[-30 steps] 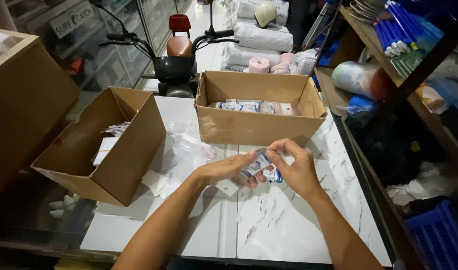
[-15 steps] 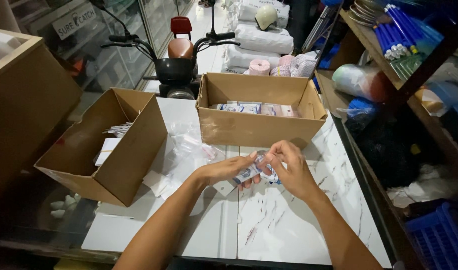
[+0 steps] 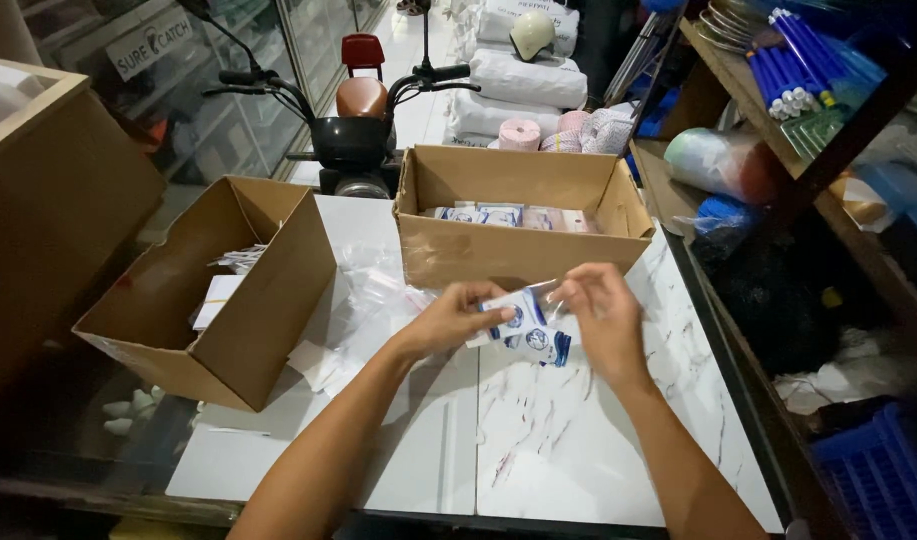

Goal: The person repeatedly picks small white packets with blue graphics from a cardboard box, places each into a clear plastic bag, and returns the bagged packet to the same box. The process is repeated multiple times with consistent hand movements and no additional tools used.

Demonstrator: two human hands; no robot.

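Note:
My left hand and my right hand hold a small bundle of white and blue packets between them, just above the white marble table. The left fingers pinch the bundle's left end. The right fingers grip a clear plastic wrap at its upper right. Directly behind the hands stands an open cardboard box with a row of similar packets inside.
A second open cardboard box holding white slips sits at the left, with clear plastic bags and paper slips beside it. A scooter stands behind the table. Shelves with blue items line the right. A large carton is far left.
Both hands have risen slightly and moved apart; the packets now lie spread flatter between them, with the clear wrap pulled up by the right fingers.

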